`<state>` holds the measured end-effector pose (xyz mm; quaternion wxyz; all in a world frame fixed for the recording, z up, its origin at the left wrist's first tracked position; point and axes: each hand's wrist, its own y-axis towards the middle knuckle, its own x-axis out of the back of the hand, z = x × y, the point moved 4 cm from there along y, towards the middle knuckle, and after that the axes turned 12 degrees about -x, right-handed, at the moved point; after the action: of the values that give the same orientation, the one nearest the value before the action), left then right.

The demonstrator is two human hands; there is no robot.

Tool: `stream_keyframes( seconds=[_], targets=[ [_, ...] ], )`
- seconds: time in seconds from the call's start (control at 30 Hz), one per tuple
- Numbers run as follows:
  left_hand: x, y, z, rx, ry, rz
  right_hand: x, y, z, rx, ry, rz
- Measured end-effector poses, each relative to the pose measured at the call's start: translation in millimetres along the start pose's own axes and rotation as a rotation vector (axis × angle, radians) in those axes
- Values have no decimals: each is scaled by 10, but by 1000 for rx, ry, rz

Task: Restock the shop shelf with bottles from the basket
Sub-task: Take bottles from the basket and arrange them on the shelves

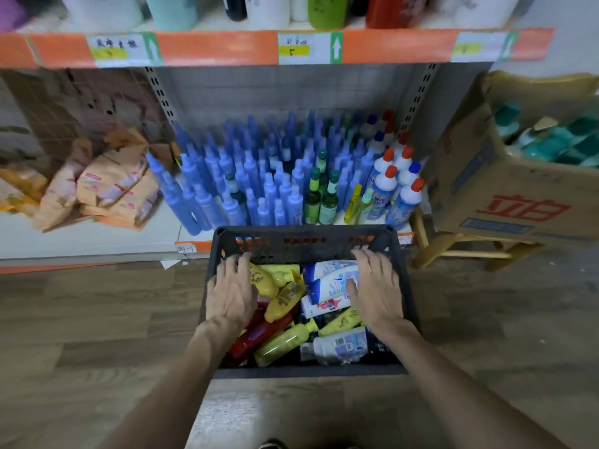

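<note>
Restocking barely starting, judging by load. Shelf [97, 234] carrying blue bottles [246, 176] packed upright; box [505, 189] sitting right, holding teal bottles [551, 140]. Basket [304, 230] sitting before shelf, near full: yellow bottles [269, 277], white bottles [327, 286], red bottle [259, 335] heaped. Left hand [231, 286] spreading over yellow bottles, right hand [376, 286] spreading on white bottles; nothing lifted.

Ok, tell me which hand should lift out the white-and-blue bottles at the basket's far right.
Right, probably. The right hand lies directly over the white-and-blue bottles, fingers spread over them. The left hand is across the basket at the yellow bottles, so it would have to cross over.
</note>
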<state>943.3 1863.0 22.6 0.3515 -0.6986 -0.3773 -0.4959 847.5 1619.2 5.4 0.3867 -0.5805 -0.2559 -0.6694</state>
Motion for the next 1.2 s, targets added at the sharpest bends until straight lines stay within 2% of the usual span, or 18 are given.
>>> stream_keyframes(
  seconds=[0.17, 0.43, 0.57, 0.77, 0.9, 1.03, 1.2],
  targets=[
    [1239, -200, -706, -146, 44, -10, 1476, -322, 613, 150, 74, 31],
    [4349, -422, -1886, -234, 2, -46, 4632, -709, 1544, 171, 165, 34],
    [5421, -556, -2235, -281, 33, -67, 5700, -836, 1801, 224, 167, -7],
    [6327, -542, -2431, -304, 42, -129, 6605, -776, 1863, 246, 171, -87],
    [6620, -555, -2466, -265, 15, -106, 6918, -758, 1788, 226, 172, -76],
    [6468, -592, -2414, -248, 18, -34, 6775, -725, 1679, 198, 212, -52],
    [6123, -725, -2266, -198, -55, 82, 6383, -819, 1697, 159, 197, 65]
  ],
)
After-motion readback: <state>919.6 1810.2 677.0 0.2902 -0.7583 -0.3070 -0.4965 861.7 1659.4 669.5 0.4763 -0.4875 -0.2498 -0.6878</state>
